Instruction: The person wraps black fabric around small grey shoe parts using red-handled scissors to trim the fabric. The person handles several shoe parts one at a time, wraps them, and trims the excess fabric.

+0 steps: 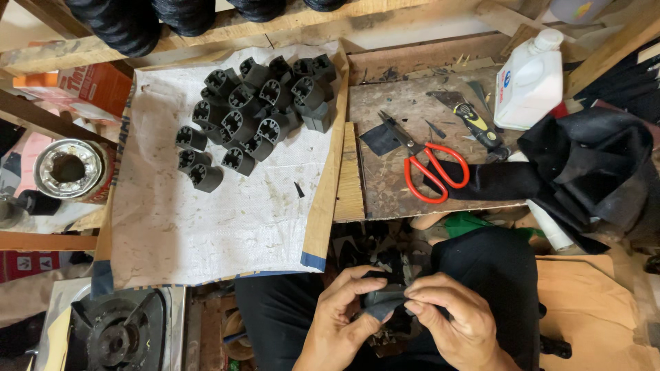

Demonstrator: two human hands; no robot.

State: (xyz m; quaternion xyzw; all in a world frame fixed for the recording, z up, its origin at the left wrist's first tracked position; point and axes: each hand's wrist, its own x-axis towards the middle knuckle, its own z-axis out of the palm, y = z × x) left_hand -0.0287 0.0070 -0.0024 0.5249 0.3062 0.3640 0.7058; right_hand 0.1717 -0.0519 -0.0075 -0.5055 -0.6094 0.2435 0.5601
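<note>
At the far left edge, a round metal tin [67, 168] is seen beside the white cloth-covered board [206, 233]. Below it, at the bottom left corner, a black gas burner [117, 336] is glimpsed. On the board's upper half, towards its top right corner, a heap of black plastic parts [258, 110] is piled, with a few set loose at the heap's left. Further right, on the scuffed wooden desk [405, 103], red-handled scissors [426, 165] are laid near its front edge, a yellow-and-black utility knife [478, 124] behind them, and a white plastic bottle [529, 79] at the back right corner. Black fabric [584, 172] is draped over the desk's right edge. Down low, below the desk's front edge, a small dark piece [381, 299] is gripped: the left hand [340, 319] is curled round it from the left, and it is pinched from above by the right hand [457, 319].
</note>
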